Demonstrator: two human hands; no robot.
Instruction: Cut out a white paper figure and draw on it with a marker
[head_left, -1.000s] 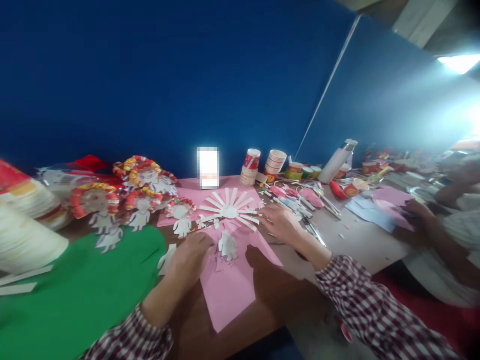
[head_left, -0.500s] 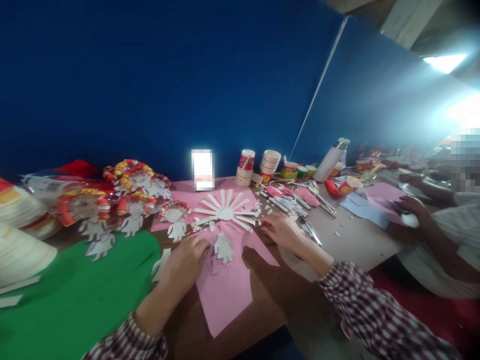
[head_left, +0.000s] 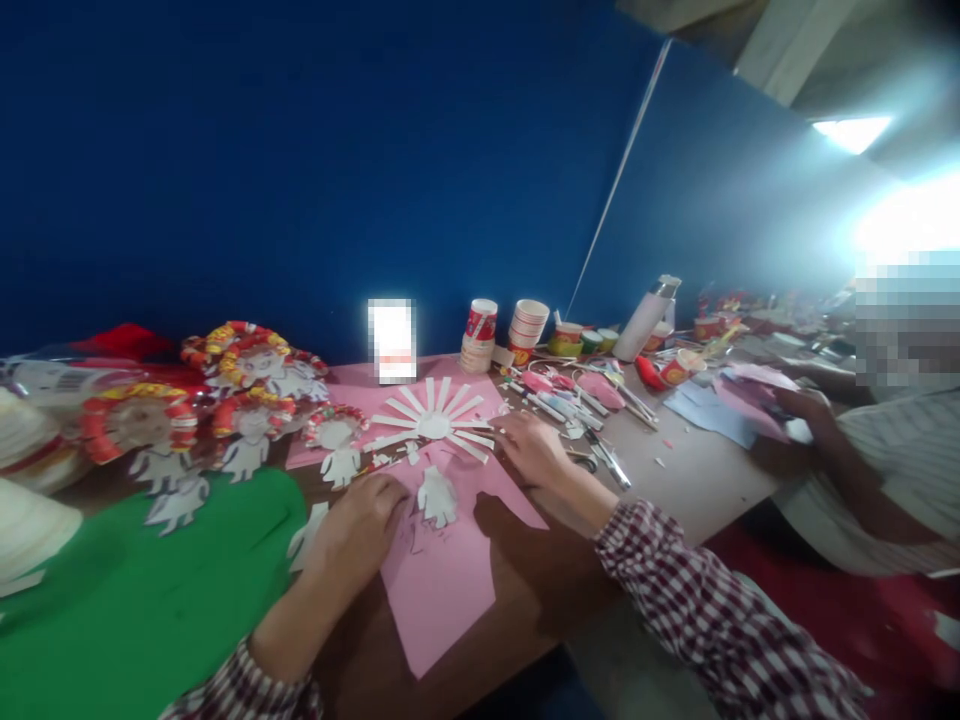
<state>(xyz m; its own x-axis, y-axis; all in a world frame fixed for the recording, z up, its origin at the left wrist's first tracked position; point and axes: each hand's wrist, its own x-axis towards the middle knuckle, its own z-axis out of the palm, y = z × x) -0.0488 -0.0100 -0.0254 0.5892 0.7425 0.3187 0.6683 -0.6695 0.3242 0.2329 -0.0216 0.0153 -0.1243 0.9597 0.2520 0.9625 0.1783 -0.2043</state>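
My left hand (head_left: 366,522) rests on the left edge of a pink paper sheet (head_left: 439,610), fingers loosely bent and apparently holding nothing. Beside its fingertips lies a white paper figure cutout (head_left: 436,497), with dark marks on the sheet below it. My right hand (head_left: 534,450) reaches over the sheet's right side, fingers apart, near the strip ends of a white paper sunburst (head_left: 433,426). Its fingertips are partly hidden, and I see nothing held there. Small white scraps (head_left: 411,452) lie between the hands and the sunburst. Another white cutout (head_left: 307,537) sits left of my left hand.
Wreath-like ring crafts (head_left: 139,420) with paper figures and a green sheet (head_left: 150,590) are at left. Stacked paper cups (head_left: 480,340), a bright blurred screen (head_left: 392,342), pens (head_left: 559,410) and a flask (head_left: 646,320) stand or lie behind. A co-worker's hand (head_left: 802,405) holds pink paper at right.
My view has turned slightly right, so the scene sits further left. My right hand has shifted slightly toward the sunburst's strip ends. My left hand stays on the pink sheet.
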